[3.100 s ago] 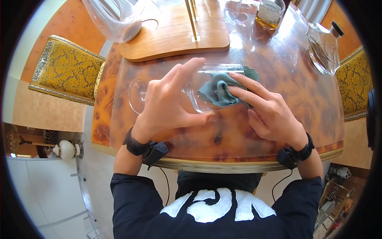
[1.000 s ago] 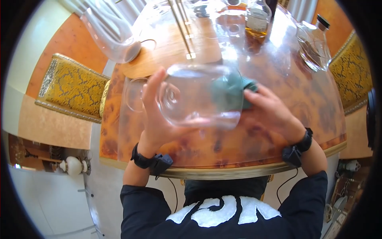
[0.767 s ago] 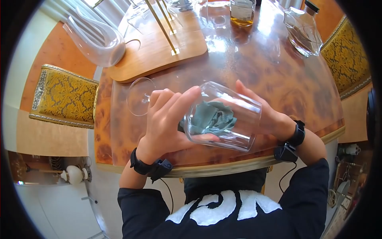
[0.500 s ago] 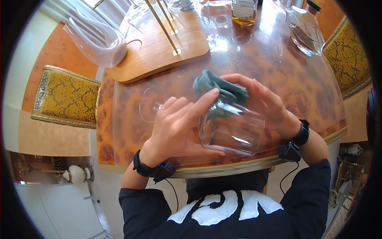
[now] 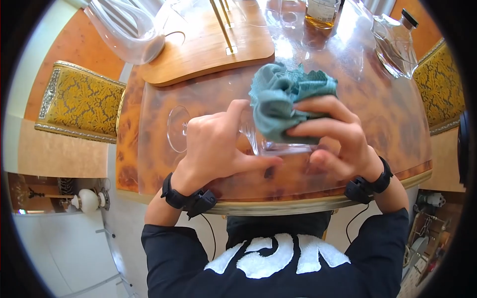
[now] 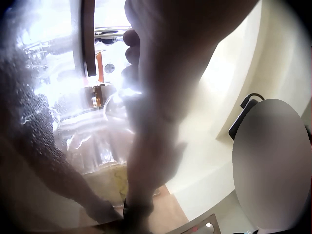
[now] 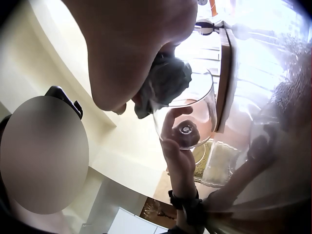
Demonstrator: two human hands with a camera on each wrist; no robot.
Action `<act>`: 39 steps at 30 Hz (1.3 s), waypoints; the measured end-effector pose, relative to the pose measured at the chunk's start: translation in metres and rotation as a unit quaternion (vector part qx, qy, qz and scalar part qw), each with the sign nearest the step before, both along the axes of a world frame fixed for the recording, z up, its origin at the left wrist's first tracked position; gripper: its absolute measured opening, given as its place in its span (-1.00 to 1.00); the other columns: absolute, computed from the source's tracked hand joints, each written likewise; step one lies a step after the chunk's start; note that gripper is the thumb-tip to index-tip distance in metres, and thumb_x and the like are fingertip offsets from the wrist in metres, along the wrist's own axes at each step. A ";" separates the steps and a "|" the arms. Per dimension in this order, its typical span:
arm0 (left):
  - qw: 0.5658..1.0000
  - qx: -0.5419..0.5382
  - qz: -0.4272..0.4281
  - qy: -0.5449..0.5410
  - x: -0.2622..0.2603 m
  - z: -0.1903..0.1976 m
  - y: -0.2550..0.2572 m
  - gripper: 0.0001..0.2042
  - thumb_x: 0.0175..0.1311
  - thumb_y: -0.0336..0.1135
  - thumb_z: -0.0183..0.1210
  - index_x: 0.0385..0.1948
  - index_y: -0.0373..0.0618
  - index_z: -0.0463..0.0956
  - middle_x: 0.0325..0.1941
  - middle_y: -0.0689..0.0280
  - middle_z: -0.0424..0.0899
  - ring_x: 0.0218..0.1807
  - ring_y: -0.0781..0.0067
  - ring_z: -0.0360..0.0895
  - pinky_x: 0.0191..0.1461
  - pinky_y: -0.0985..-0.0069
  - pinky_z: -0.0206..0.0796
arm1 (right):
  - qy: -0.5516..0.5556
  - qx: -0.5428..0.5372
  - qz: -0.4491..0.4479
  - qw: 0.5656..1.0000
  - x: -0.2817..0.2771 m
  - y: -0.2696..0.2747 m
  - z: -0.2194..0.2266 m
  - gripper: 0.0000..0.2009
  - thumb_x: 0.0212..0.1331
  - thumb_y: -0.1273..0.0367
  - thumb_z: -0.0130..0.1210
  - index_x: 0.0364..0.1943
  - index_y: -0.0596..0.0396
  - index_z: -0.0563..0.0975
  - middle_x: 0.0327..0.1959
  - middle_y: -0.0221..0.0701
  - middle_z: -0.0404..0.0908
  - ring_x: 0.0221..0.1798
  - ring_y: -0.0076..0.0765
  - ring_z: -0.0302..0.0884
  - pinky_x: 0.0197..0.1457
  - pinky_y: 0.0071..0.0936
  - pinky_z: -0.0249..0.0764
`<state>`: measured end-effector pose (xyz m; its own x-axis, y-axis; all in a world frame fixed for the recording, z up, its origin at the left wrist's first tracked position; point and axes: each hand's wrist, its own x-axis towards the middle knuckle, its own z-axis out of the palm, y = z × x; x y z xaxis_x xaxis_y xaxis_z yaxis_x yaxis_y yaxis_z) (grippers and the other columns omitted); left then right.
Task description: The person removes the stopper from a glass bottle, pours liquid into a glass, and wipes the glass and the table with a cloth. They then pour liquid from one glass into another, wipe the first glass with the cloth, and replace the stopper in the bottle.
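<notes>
A clear stemmed wine glass (image 7: 210, 113) lies on its side in the air above the table, its foot (image 5: 174, 130) to the left and its mouth toward the right. My left hand (image 5: 213, 144) holds it round the bottom of the bowl, thumb on the near side. My right hand (image 5: 343, 131) grips a crumpled teal cloth (image 5: 276, 102), which covers much of the bowl in the head view. In the right wrist view the cloth (image 7: 170, 80) is at the rim, with the left hand (image 7: 180, 151) seen beyond the glass.
A wooden board (image 5: 213, 59) with brass rods stands across the glossy table (image 5: 164, 174). Beside it is a curved glass decanter (image 5: 131, 42). An amber liquor bottle (image 5: 322, 12) and a stoppered glass decanter (image 5: 395, 44) stand at the back right. Patterned chairs (image 5: 82, 102) flank the table.
The glass has swung from a tilt to nearly level. The cloth, inside the bowl about three seconds ago and behind its far side half a second ago, now bunches over its right part.
</notes>
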<state>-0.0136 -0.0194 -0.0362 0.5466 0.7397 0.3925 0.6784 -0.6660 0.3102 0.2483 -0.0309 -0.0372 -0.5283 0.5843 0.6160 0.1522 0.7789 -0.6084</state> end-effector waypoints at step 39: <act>0.983 -0.029 -0.119 -0.138 -0.019 -0.018 0.020 0.15 -0.31 0.33 0.53 0.29 -0.26 0.13 -0.13 0.16 0.59 -0.24 0.33 0.60 -0.16 0.43 0.45 | 0.327 -0.637 0.109 0.690 -0.016 -0.002 -0.022 -0.10 0.29 -0.37 -0.36 0.33 0.19 0.33 0.14 -0.24 0.58 0.02 -0.33 0.63 -0.05 -0.46 0.60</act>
<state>-0.0322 0.0010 -0.0538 0.5850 0.6299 0.5109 0.3911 -0.7710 0.5026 0.2321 -0.0331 -0.0592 -0.5413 0.8223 -0.1753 -0.5146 -0.4889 -0.7043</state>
